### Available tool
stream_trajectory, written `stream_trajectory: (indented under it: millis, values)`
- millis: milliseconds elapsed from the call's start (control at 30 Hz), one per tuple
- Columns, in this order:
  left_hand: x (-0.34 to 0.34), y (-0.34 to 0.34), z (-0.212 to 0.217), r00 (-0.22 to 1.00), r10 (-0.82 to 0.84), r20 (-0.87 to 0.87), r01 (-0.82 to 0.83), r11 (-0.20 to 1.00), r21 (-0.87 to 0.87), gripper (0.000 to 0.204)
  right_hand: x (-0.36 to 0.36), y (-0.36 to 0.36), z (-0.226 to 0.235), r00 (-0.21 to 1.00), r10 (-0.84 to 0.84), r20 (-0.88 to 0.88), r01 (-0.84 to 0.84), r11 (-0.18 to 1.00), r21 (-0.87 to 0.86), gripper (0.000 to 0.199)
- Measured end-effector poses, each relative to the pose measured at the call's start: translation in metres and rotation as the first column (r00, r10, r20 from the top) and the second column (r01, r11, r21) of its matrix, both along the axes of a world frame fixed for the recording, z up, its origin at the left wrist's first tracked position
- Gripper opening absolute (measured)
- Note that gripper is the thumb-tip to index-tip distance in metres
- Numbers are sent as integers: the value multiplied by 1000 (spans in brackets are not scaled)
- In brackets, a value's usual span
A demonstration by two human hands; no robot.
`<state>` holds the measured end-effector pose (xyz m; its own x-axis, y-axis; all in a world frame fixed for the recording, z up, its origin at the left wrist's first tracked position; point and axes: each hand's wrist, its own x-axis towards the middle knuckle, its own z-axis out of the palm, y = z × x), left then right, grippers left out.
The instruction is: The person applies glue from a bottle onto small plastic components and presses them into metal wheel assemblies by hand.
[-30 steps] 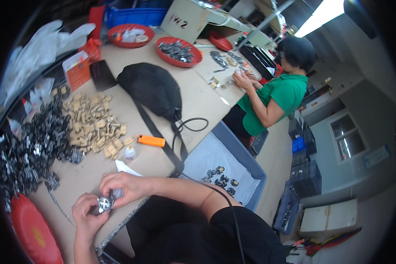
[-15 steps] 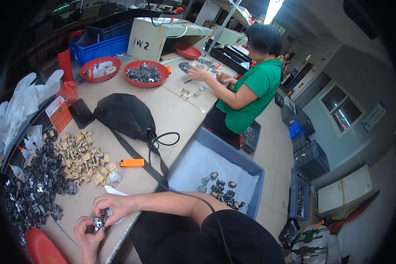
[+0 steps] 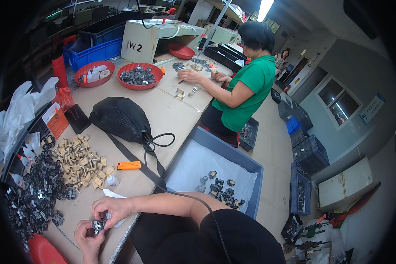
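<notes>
Head view: both of the person's hands met at the lower left of the frame, over the near edge of the desk (image 3: 171, 112).
Left hand: the left hand (image 3: 89, 235) was curled under a small round part of black and silver metal (image 3: 97, 226), fingers closed on it.
Right hand: the right hand (image 3: 113, 206) came over from the right, its fingertips pinched on the same part.
Part: it sat between the two hands, just above the desk edge.
Left of the hands: a heap of small black parts (image 3: 33, 193) spread along the left edge of the frame.
Above the hands: a pile of small beige blocks (image 3: 81, 160), a small clear dropper bottle (image 3: 111, 180) and an orange lighter-shaped tool (image 3: 128, 165) lay near one another.
Centre: a black fabric bag (image 3: 121, 118) with a long strap rested on the desk.
Right of the hands: a grey-blue bin lined with white sheet (image 3: 198, 167) held a few dark assembled parts (image 3: 220, 189).
Upper frame: a co-worker in a green shirt (image 3: 246, 88) had both hands on small pieces at the far end of the desk, beside two red round trays (image 3: 119, 72).
</notes>
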<state>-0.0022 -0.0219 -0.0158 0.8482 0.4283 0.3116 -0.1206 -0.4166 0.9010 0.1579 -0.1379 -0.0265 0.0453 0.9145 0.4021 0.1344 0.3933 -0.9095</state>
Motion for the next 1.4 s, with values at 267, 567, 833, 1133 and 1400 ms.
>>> stream_trajectory:
  millis: [267, 567, 833, 1133, 1400]
  values:
    - [-2, 2, 0, 1000, -7, -12, 7, 999, 35, 23, -2, -2, 2, 1000, -16, 20, 16, 1000, -7, 29]
    - [1, 1, -4, 1000, -16, -10, 16, 999, -47, 24, -1, -6, 6, 1000, -10, -13, 9, 1000, -28, 29]
    - [0, 6, -8, 999, -38, -3, 38, 998, -60, 25, 1, 2, -4, 1000, -11, 10, 11, 1000, 8, 28]
    - [-4, 9, -9, 997, -82, -10, 83, 997, 8, 24, -1, 2, -2, 1000, -7, 10, 6, 1000, 16, 28]
    - [-5, 12, -12, 994, -102, -32, 101, 995, -26, 23, -2, 5, -5, 999, -46, -10, 46, 998, 53, 30]
